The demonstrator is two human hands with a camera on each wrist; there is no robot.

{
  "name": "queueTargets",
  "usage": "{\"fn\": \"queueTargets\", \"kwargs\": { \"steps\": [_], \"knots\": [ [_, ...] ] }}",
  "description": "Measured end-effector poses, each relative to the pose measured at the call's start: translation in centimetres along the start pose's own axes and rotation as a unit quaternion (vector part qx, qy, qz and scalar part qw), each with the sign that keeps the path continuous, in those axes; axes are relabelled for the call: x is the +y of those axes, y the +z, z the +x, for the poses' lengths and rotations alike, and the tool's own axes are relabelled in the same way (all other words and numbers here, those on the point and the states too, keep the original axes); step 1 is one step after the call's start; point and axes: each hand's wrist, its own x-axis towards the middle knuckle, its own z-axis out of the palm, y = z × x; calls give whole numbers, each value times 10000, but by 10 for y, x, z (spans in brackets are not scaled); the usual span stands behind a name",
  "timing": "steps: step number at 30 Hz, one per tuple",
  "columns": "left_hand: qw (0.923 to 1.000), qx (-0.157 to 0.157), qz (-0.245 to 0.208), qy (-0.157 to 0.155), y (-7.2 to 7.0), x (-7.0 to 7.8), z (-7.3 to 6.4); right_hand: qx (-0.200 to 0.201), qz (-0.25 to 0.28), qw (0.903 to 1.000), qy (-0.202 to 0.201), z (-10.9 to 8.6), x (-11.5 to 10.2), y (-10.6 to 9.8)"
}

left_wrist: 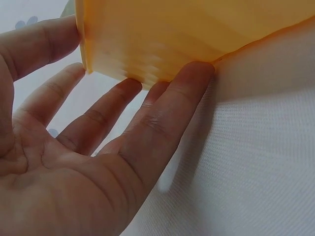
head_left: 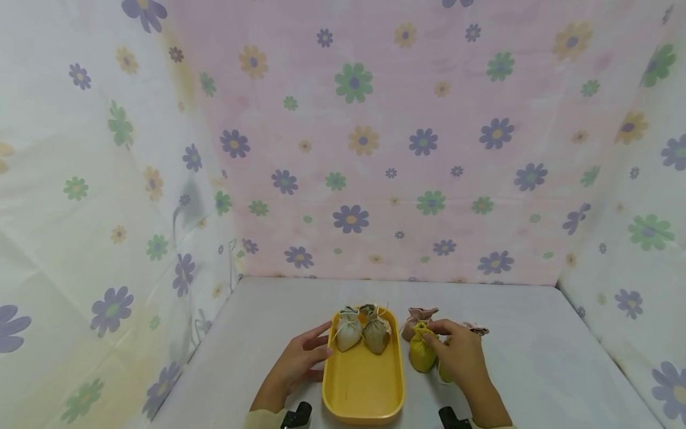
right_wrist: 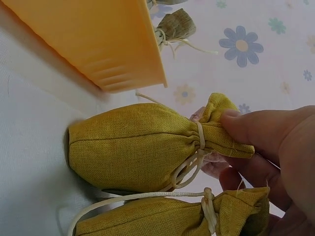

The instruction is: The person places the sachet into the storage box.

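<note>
A yellow tray [head_left: 364,393] lies on the table in the head view. In its far end rest a pale drawstring pouch [head_left: 349,331] and a brown drawstring pouch [head_left: 377,332]. My left hand [head_left: 301,361] touches the tray's left side from outside, its fingers spread along the wall in the left wrist view. On the tray's right, my right hand [head_left: 462,351] pinches the gathered top of a mustard-yellow drawstring pouch [right_wrist: 133,147]. A second mustard-yellow pouch [right_wrist: 152,216] stands beside it, partly hidden by the hand in the head view.
A pink pouch [head_left: 411,325] stands behind the pinched one. Another brownish-pink pouch top [head_left: 477,329] shows past my right hand, its body hidden. Flowered cloth [head_left: 396,196] walls the white table [head_left: 546,357] at the back and both sides.
</note>
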Motion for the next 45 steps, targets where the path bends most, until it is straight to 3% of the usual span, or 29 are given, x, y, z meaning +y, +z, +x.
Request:
{"fn": "queueTargets", "kwargs": {
  "steps": [14,29,39,45],
  "knots": [
    [10000,-52,7,84,-1,-2,-1,113,-104,9999,-31,-2,-5,-2],
    [9998,-102,6,144,0,0,-4,570,28,9976,-390,-3,-14,-7],
    [9999,-46,83,125,0,1,-4,547,148,9973,-469,-7,-28,-9],
    [10000,-9,74,65,0,0,-3,733,164,9952,-631,-8,-33,-9]
  ]
}}
